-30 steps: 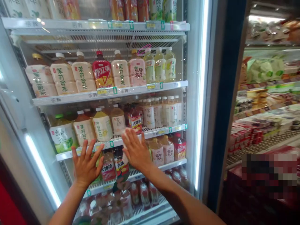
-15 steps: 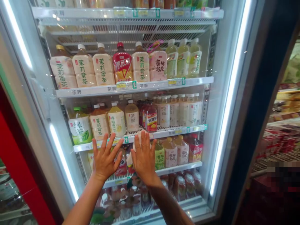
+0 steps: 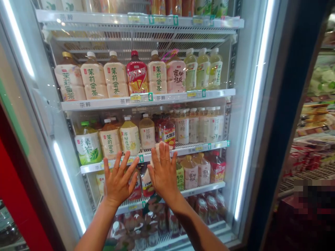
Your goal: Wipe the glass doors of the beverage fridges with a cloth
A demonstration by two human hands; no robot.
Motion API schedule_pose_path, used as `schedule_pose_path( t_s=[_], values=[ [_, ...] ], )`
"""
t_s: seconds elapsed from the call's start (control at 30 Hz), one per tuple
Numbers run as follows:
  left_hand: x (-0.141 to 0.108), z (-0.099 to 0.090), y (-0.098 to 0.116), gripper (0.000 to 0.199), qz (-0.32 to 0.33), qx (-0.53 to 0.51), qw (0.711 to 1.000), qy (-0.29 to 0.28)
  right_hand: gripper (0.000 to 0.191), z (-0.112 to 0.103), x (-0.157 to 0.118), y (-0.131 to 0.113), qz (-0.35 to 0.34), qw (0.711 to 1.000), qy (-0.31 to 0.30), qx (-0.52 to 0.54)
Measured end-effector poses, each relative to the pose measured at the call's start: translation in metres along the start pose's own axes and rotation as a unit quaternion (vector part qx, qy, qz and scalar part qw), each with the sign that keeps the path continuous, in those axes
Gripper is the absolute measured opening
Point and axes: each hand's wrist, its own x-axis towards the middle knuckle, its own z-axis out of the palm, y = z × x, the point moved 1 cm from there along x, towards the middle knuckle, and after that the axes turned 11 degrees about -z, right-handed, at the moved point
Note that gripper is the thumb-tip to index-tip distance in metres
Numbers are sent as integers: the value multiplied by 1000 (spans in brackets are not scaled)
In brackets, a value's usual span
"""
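Both hands are raised side by side before a lit fridge with shelves of bottled tea. My left hand (image 3: 118, 183) has its fingers spread, over the left part of a lower shelf. My right hand (image 3: 164, 170) is also spread, with a pale cloth or tissue (image 3: 155, 155) partly showing behind its fingers; whether it is held cannot be told. Above the hands stand a green-capped bottle (image 3: 88, 146), a white-labelled bottle (image 3: 129, 137) and a bottle with a red label (image 3: 167, 134). Glass seems to lie between the hands and the bottles.
Higher up, a shelf edge (image 3: 110, 101) carries large bottles, among them a red one (image 3: 137, 76). Light strips (image 3: 253, 111) run down both sides of the fridge. A dark frame (image 3: 282, 115) stands at the right, with packaged goods (image 3: 309, 153) beyond. A red panel (image 3: 21, 195) is at the left.
The view has shifted slightly, so the fridge's right side sits further left. My right hand has moved a little to the right; my left hand is nearly unchanged.
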Motion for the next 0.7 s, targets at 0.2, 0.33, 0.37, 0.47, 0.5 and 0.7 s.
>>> schedule_pose_path(
  t_s=[0.2, 0.33, 0.37, 0.47, 0.5, 0.7],
  values=[
    [0, 0, 0, 67, 1, 2, 1000, 2, 77, 17, -94, -23, -37, 999, -1, 3],
    [-1, 0, 0, 66, -1, 1, 1000, 2, 80, 6, -15, 1, -34, 999, 9, 11],
    [-1, 0, 0, 65, -1, 1, 1000, 2, 82, 2, 9, 7, -30, 999, 16, 12],
    [-1, 0, 0, 64, 1, 2, 1000, 5, 82, -5, 35, 10, -23, 999, 23, 17],
    [-1, 0, 0, 64, 2, 1, 1000, 6, 81, -4, 24, 6, -22, 999, 15, 18],
    [0, 0, 0, 65, 0, -4, 1000, 3, 78, 14, -74, -16, -60, 998, 1, 15]
  ],
)
